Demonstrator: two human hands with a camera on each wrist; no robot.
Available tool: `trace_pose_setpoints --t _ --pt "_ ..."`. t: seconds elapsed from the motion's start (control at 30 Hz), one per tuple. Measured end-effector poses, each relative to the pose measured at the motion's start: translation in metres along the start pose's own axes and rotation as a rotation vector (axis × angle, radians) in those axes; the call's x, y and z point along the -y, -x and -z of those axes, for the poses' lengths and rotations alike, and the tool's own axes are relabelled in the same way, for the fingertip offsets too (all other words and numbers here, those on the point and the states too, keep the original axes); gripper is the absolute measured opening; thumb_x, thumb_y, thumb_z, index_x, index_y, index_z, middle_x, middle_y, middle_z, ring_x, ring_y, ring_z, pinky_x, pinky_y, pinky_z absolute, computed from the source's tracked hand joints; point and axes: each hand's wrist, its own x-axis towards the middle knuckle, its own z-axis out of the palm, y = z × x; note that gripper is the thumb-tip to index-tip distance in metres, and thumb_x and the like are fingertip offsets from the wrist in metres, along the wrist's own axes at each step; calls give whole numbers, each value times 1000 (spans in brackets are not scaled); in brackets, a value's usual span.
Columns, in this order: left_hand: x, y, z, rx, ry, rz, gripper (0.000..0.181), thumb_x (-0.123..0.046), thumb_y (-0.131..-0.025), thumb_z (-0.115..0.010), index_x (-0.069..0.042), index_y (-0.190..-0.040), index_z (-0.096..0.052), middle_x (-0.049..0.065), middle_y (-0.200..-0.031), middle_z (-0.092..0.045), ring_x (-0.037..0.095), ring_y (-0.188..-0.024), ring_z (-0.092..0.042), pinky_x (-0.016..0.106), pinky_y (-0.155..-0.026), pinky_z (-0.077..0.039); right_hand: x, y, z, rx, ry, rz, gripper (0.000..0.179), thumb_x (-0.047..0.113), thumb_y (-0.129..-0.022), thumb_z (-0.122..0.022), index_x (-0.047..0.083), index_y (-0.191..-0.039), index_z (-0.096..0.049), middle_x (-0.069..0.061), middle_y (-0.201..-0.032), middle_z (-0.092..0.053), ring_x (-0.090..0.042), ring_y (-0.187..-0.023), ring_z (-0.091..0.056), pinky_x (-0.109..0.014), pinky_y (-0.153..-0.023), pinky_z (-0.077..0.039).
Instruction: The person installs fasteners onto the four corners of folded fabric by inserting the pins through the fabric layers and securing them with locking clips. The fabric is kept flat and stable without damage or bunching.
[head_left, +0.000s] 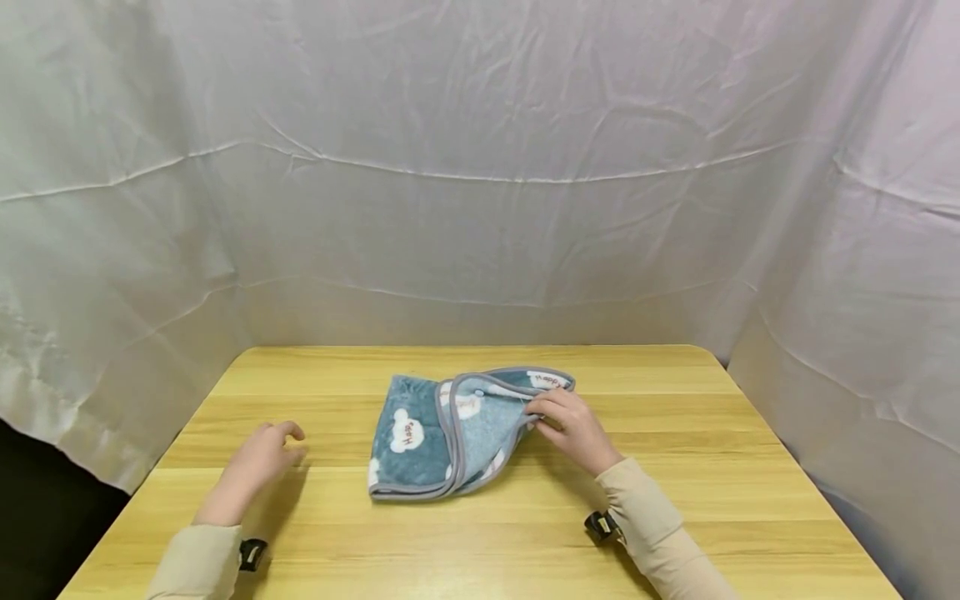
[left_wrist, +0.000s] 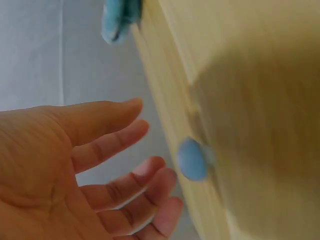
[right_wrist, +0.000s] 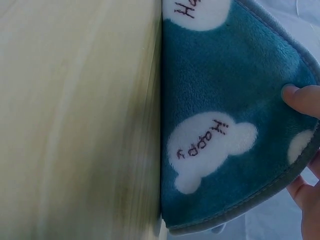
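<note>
A teal fleece blanket [head_left: 420, 433] with grey binding and white bear-head prints lies partly folded on the table, its right part gathered and raised. At its right edge, my right hand [head_left: 572, 427] pinches the bound border between thumb and fingers. The right wrist view shows the thumb [right_wrist: 302, 99] on the plush face of the blanket [right_wrist: 225, 80], lifted off the wood, with the other fingers behind the edge. To the left of the blanket, my left hand [head_left: 262, 458] hovers over the table, holding nothing; its fingers [left_wrist: 127, 192] are loosely bent and apart from the thumb.
The wooden table [head_left: 360, 554] has rounded far corners. Pale cloth curtains [head_left: 480, 242] hang behind it and along both sides. A black wrist device [head_left: 252, 553] sits at the left sleeve, another [head_left: 600, 527] at the right. A blurred blue oval [left_wrist: 192, 160] shows in the left wrist view.
</note>
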Motion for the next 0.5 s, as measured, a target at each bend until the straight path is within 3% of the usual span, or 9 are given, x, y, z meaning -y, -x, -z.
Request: trace_pose_setpoints --t 0.13,0.27,0.5 --pt "10 0 3 25 1 35 31 -12 -87 -67 6 -112 -60 33 -107 -57 34 -89 -55 51 -76 -47 -1 0 0 -3 -7 2 27 -1 -69 -80 8 -94 -74 -2 -95 -72 -19 -90 -66 -36 -84 -53" --pt "15 0 1 21 -11 31 29 -10 -85 -68 6 -108 -61 31 -104 -59 35 -88 -54 49 -75 -47 -1 0 0 -2 -6 7 26 -1 -69 -80 7 -93 -73 -3 -95 -72 -19 -89 -66 -36 -83 -54" --pt "18 -2 -3 42 8 58 14 -4 -86 -67 1 -98 -63 19 -92 -64 26 -78 -53 40 -68 -45 1 -1 2 11 -7 -1 24 0 -71 -80 7 -93 -73 -2 -94 -71 -18 -89 -65 -33 -83 -54"
